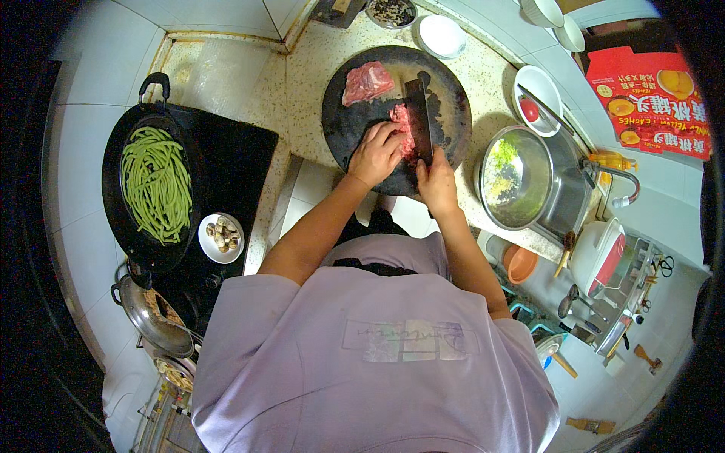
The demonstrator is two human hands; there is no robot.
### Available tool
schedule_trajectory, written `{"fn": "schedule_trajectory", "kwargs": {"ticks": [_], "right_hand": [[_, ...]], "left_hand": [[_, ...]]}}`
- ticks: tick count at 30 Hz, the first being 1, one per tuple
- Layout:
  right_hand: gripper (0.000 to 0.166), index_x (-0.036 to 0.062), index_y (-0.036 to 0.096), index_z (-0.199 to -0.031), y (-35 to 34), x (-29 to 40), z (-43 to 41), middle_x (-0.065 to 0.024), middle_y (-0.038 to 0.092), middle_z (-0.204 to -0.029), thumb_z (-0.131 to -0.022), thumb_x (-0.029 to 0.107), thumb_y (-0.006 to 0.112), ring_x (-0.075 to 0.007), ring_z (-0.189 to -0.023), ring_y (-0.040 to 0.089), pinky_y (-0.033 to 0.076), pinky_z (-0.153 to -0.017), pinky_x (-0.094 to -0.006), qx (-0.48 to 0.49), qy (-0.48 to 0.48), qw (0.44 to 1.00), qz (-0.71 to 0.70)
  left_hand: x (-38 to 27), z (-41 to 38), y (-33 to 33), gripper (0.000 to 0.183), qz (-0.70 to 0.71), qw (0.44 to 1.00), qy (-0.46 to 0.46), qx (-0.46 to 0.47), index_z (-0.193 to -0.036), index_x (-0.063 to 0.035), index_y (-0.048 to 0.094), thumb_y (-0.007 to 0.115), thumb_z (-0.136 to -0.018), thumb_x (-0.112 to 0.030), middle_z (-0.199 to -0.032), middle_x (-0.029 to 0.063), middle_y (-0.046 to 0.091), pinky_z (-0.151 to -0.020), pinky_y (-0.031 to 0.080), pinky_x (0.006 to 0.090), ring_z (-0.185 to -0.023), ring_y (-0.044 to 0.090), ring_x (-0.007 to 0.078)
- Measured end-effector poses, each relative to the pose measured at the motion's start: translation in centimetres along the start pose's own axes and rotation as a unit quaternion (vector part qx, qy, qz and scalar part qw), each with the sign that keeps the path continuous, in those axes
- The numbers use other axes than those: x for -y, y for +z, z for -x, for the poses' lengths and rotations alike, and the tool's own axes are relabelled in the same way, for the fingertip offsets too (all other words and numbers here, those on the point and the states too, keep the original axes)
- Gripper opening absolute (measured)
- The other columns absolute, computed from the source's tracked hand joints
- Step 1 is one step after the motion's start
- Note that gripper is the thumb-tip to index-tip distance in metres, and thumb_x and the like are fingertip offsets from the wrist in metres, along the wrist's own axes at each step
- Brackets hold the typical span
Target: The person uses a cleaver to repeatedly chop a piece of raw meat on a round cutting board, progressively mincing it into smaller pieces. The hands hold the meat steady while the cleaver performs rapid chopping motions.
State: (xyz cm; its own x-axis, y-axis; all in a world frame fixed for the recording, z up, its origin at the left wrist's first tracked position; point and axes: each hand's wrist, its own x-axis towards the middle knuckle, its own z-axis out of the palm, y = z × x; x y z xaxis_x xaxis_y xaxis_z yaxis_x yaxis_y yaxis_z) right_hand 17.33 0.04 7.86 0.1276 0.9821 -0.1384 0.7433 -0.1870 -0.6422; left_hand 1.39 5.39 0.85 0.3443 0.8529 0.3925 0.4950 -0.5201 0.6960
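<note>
A round dark chopping board (345, 133) lies on the speckled countertop. My right hand (437, 180) grips a cleaver (418, 119), its broad dark blade upright on edge beside a strip of chopped red meat (403, 130). My left hand (378, 150) rests on the near-left side of that meat, its fingertips close to the blade. Whether it pinches any meat is hard to see. A larger piece of raw meat (367, 83) lies at the back left of the board. Dark wet patches mark the wood right of the blade.
Left, a black wok (113, 187) holds long green beans, near a white bowl (209, 253) of mushroom pieces. Right, a steel bowl (535, 218) with chopped greens stands by the sink (572, 195). Behind it, a white bowl (524, 76) holds a red item. More dishes line the wall.
</note>
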Motion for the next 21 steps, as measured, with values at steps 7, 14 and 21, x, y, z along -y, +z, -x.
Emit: {"fn": "schedule_trajectory", "kwargs": {"ticks": [7,14,21], "right_hand": [[0.038,0.0007,0.057,-0.122,-1.6,0.4,1.4,-0.0254,0.064,-0.102,-0.086,0.011,0.065,-0.0397,-0.089,0.064,0.051,-0.082,-0.043,0.041,0.085,0.993,-0.074],[0.045,0.0055,0.052,-0.133,0.3,-1.2,3.1,-0.0211,0.066,-0.096,-0.09,0.012,0.061,-0.0319,-0.083,0.066,0.052,-0.079,-0.0383,0.001,0.028,0.98,-0.197],[0.042,0.0064,0.048,-0.135,0.7,-1.1,2.8,-0.0154,0.063,-0.083,-0.094,0.011,0.056,-0.0253,-0.075,0.064,0.052,-0.073,-0.0369,-0.02,0.033,0.984,-0.175]], "left_hand": [[-0.5,-0.3,-0.5,0.039,-0.042,0.999,0.015,0.007,-0.121,-0.0069,0.062,0.065,-0.083,-0.014,-0.135,0.0098,0.054,-0.11,0.036,0.0456,-0.127,0.048,0.0318],[0.2,-0.2,0.2,0.039,-0.065,0.997,0.028,0.026,-0.121,-0.0068,0.062,0.064,-0.084,-0.019,-0.133,0.0079,0.057,-0.11,0.034,0.0474,-0.129,0.048,0.0271],[-0.1,-0.3,-0.1,0.038,-0.047,0.998,0.025,0.021,-0.117,-0.0059,0.063,0.066,-0.081,-0.017,-0.131,0.0092,0.057,-0.109,0.035,0.0468,-0.128,0.049,0.0279]]}}
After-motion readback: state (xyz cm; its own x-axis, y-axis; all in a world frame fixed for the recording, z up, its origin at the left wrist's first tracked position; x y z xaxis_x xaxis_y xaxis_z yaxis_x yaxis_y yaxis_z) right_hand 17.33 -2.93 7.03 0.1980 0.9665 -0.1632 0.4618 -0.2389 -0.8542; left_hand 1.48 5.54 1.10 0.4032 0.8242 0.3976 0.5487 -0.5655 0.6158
